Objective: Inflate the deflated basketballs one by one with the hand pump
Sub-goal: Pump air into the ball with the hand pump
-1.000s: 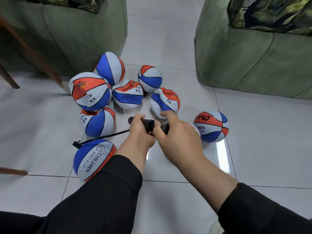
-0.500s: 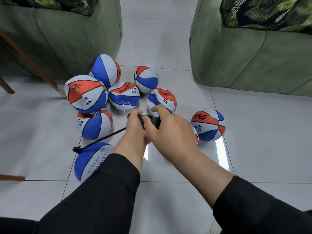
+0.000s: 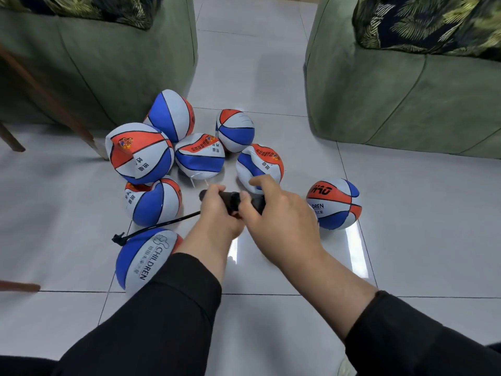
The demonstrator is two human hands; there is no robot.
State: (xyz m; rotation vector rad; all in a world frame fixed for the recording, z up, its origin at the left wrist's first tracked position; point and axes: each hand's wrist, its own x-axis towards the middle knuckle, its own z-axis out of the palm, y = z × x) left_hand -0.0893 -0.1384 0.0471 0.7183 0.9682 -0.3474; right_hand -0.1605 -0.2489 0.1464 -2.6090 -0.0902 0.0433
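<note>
Both hands [image 3: 252,213] gripping black pump handle [image 3: 232,200], hose [image 3: 162,225] trailing left, eight basketballs [image 3: 199,158] on tiled floor [image 3: 406,240]

Glossy pale grey tiled floor [image 3: 406,240] reflecting light; two green upholstered sofas [image 3: 406,85], leaf-patterned dark cushions [image 3: 433,20] on top, brown wooden legs [image 3: 46,99] at left.

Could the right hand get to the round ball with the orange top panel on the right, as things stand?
Probably yes. That ball sits alone on the tiles just right of the right hand, nothing between them. But the hand grips the pump and would have to let go first.
</note>
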